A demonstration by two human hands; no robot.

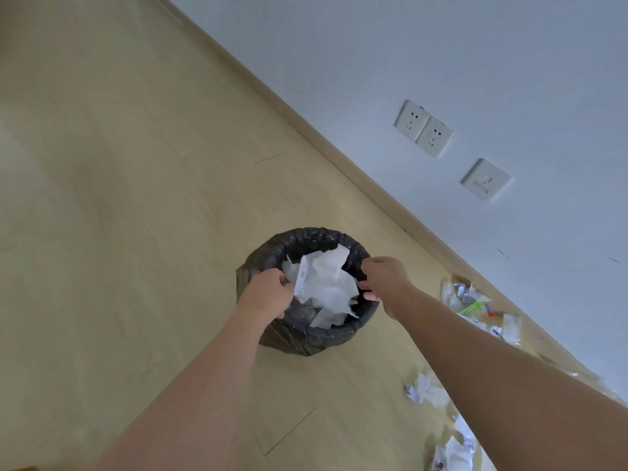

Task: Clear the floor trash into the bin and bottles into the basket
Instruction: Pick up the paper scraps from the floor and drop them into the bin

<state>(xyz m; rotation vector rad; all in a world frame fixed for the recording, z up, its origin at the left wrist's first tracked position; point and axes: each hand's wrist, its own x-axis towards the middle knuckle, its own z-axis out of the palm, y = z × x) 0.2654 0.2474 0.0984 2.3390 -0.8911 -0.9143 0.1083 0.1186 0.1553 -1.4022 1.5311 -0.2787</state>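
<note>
Head view: the body of the round bin lined with a black plastic bag (319,338) is mostly hidden by both forearms and by its own rim, and the heap of crumpled white paper and clear wrappers along the skirting (475,307) is blurred, so single pieces are hard to tell apart. More crumpled white paper (424,390) lies on the pale wooden floor (136,198) and runs off the bottom edge. The bin stands on the floor near the white wall (441,62), filled almost to the rim with white crumpled sheets (326,283). The left hand (265,294) curls its fingers on the near-left rim beside a sheet; whether it pinches the sheet I cannot tell. The right hand (385,278) hangs over the right rim, fingers loosely bent, thumb and forefinger apart, gripping nothing visible.
</note>
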